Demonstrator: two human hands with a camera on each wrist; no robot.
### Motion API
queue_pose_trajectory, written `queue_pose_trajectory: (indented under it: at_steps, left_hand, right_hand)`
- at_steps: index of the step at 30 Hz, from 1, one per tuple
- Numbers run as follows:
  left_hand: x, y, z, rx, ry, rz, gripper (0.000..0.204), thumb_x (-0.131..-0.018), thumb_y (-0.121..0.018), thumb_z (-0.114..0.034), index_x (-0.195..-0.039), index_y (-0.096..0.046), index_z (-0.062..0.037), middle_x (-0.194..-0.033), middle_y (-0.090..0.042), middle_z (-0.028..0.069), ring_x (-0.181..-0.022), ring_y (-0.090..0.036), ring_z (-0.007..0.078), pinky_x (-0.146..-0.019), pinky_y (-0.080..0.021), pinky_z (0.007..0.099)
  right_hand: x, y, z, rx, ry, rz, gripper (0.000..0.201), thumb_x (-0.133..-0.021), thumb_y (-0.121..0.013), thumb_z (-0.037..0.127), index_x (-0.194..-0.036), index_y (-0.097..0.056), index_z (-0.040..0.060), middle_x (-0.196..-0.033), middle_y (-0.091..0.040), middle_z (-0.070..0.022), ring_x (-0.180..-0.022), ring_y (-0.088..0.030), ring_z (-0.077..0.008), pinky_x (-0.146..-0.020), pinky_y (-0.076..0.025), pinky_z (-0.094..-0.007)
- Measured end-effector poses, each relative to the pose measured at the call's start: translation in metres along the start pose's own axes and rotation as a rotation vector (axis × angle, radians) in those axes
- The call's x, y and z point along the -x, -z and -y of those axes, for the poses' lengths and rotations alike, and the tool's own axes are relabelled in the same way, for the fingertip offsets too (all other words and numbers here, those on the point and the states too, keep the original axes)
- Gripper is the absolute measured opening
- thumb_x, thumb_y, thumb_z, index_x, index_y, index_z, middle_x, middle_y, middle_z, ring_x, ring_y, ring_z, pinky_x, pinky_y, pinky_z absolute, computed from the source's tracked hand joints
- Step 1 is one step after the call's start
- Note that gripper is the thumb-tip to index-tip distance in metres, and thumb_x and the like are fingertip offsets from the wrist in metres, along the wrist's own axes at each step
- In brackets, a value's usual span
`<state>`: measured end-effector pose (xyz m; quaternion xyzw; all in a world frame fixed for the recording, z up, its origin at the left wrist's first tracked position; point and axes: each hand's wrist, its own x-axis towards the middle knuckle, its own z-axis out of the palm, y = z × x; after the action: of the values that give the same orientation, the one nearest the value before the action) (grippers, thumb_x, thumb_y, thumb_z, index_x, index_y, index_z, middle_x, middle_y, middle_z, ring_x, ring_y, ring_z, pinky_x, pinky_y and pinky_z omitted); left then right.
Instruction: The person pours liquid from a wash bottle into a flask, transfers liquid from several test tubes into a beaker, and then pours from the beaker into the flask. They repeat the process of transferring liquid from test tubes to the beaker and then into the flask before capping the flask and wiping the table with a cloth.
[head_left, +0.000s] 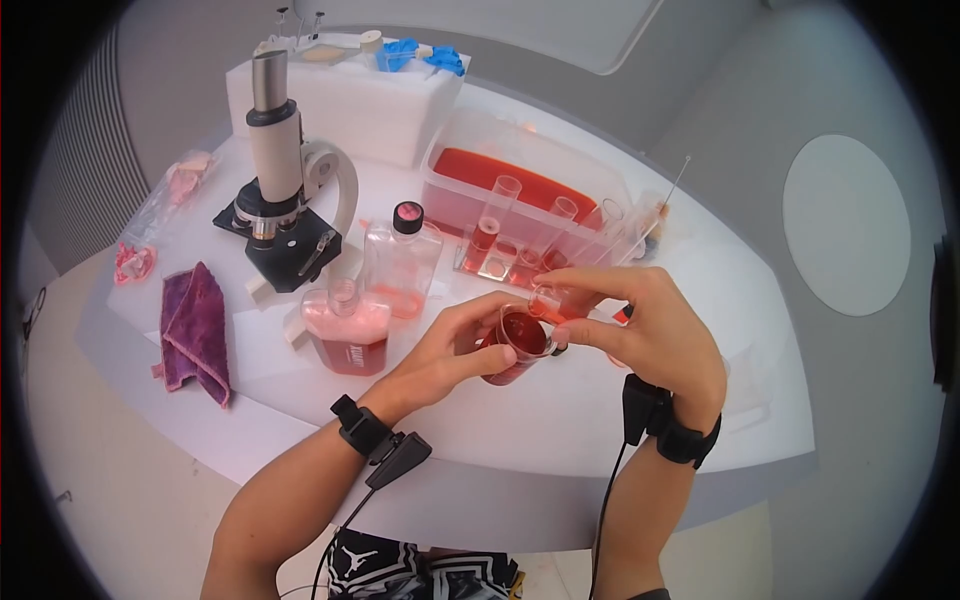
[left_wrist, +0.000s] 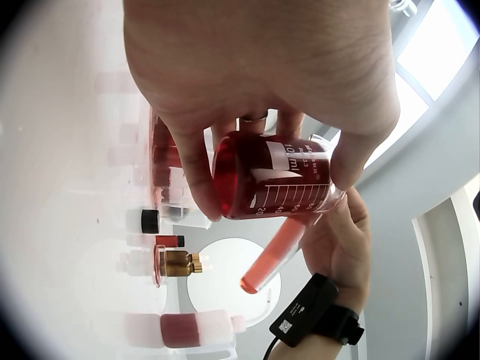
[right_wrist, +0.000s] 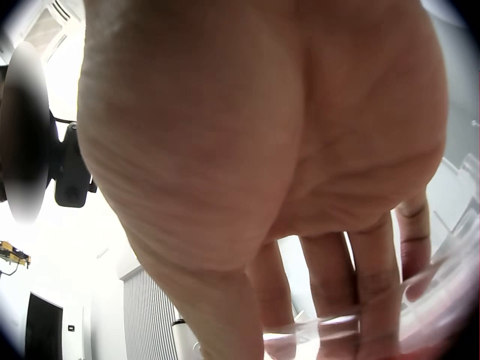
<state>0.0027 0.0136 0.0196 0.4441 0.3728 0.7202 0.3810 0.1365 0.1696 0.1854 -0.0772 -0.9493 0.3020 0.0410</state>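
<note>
My left hand point(head_left: 455, 345) grips a small glass beaker point(left_wrist: 281, 180) with white volume markings, filled with dark red liquid. In the left wrist view, fingers and thumb wrap it from both sides. A test tube point(left_wrist: 271, 259) of lighter red liquid is held by my right hand point(head_left: 655, 325), pinched between thumb and fingers. The tube slants, its upper end right at the beaker's rim. In the right wrist view the palm fills most of the picture, and clear glass point(right_wrist: 337, 321) crosses the fingers at the bottom.
A microscope point(head_left: 280, 165) stands left, near a purple cloth point(head_left: 195, 335). Two clear bottles, one open bottle point(head_left: 345, 330) and one black-capped bottle point(head_left: 405, 255), stand left of the hands. Behind them are racked test tubes point(head_left: 487, 230) and a plastic bin point(head_left: 440, 195) of red liquid.
</note>
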Motion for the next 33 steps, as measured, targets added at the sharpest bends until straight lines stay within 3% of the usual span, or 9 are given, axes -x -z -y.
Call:
queue_pose_trajectory:
  at_steps: [3, 5, 7, 12, 19, 23, 27, 29, 33]
  left_hand:
    - [0.0, 0.001, 0.002, -0.021, -0.012, -0.001, 0.062, -0.095, -0.077, -0.036, -0.142, -0.058, 0.0001, -0.133, -0.064, 0.0088, -0.124, -0.061, 0.0181, -0.109, -0.046, 0.0351]
    - [0.002, 0.002, 0.002, -0.012, -0.03, 0.013, 0.057, -0.096, -0.077, -0.031, -0.141, -0.059, -0.0006, -0.133, -0.064, 0.0076, -0.124, -0.061, 0.017, -0.108, -0.047, 0.0343]
    - [0.002, 0.003, 0.002, 0.001, 0.02, 0.012, 0.054, -0.096, -0.076, -0.025, -0.141, -0.059, -0.0018, -0.133, -0.064, 0.0066, -0.124, -0.061, 0.0163, -0.108, -0.047, 0.0339]
    - [0.003, 0.002, 0.005, 0.043, -0.02, 0.038, 0.045, -0.099, -0.071, -0.016, -0.14, -0.06, -0.0031, -0.128, -0.069, 0.0067, -0.118, -0.063, 0.0148, -0.104, -0.049, 0.0314]
    - [0.0, 0.005, 0.018, 0.097, -0.026, 0.075, 0.045, -0.1, -0.073, -0.019, -0.141, -0.061, -0.0069, -0.125, -0.069, 0.0056, -0.117, -0.062, 0.0126, -0.101, -0.049, 0.0296]
    - [-0.002, 0.001, 0.021, 0.087, -0.096, 0.028, 0.042, -0.099, -0.073, -0.017, -0.139, -0.063, -0.0064, -0.119, -0.069, 0.0046, -0.113, -0.063, 0.0133, -0.098, -0.05, 0.0297]
    - [-0.001, -0.001, 0.022, 0.177, -0.066, 0.047, 0.037, -0.1, -0.071, -0.016, -0.135, -0.063, -0.0062, -0.113, -0.069, 0.0023, -0.099, -0.062, 0.0103, -0.084, -0.052, 0.0262]
    - [0.0, 0.001, 0.023, 0.194, -0.053, 0.075, 0.037, -0.102, -0.068, -0.013, -0.138, -0.061, -0.0076, -0.118, -0.068, 0.0023, -0.105, -0.062, 0.01, -0.084, -0.053, 0.0253]
    - [-0.003, -0.002, 0.025, 0.176, -0.117, 0.058, 0.037, -0.1, -0.069, -0.011, -0.136, -0.062, -0.0074, -0.115, -0.068, 0.0024, -0.102, -0.061, 0.0098, -0.083, -0.052, 0.0255]
  right_hand:
    - [0.001, 0.0, -0.007, -0.057, 0.064, -0.079, 0.04, -0.082, -0.085, 0.009, -0.119, -0.073, -0.0018, -0.093, -0.076, -0.0163, -0.089, -0.072, -0.0268, -0.085, -0.056, -0.038]
    - [0.002, 0.001, -0.014, -0.025, 0.169, -0.136, 0.038, -0.082, -0.085, 0.009, -0.116, -0.072, -0.003, -0.096, -0.076, -0.0165, -0.093, -0.073, -0.0275, -0.088, -0.057, -0.0382]
    - [0.004, 0.004, -0.015, -0.093, 0.104, -0.231, 0.037, -0.081, -0.086, 0.01, -0.112, -0.072, -0.0024, -0.102, -0.077, -0.015, -0.096, -0.073, -0.0276, -0.091, -0.056, -0.0384]
    - [0.005, 0.009, -0.018, 0.116, 0.156, -0.465, 0.039, -0.079, -0.088, 0.011, -0.114, -0.073, -0.0003, -0.103, -0.076, -0.0132, -0.095, -0.071, -0.0247, -0.089, -0.054, -0.0368]
    - [-0.053, -0.015, -0.044, -0.043, 0.269, -0.743, 0.04, -0.084, -0.081, 0.002, -0.122, -0.072, 0.0032, -0.106, -0.074, -0.0078, -0.101, -0.066, -0.0186, -0.095, -0.046, -0.0338]
    - [-0.075, -0.026, -0.043, 0.035, 0.255, -0.726, 0.038, -0.087, -0.08, 0.005, -0.123, -0.071, 0.0035, -0.109, -0.076, -0.009, -0.105, -0.067, -0.019, -0.095, -0.047, -0.036]
    - [-0.088, -0.024, -0.037, 0.097, 0.169, -0.678, 0.037, -0.088, -0.08, 0.009, -0.123, -0.071, 0.0041, -0.112, -0.077, -0.0109, -0.108, -0.069, -0.0204, -0.098, -0.048, -0.0378]
    - [-0.095, -0.015, -0.051, 0.19, 0.097, -0.448, 0.038, -0.088, -0.08, 0.013, -0.124, -0.072, 0.0043, -0.115, -0.077, -0.0121, -0.113, -0.07, -0.0243, -0.102, -0.048, -0.0392]
    - [-0.096, -0.015, -0.046, 0.485, 0.116, -0.459, 0.039, -0.088, -0.079, 0.014, -0.124, -0.072, 0.0028, -0.12, -0.077, -0.0138, -0.119, -0.069, -0.0281, -0.104, -0.049, -0.0398]
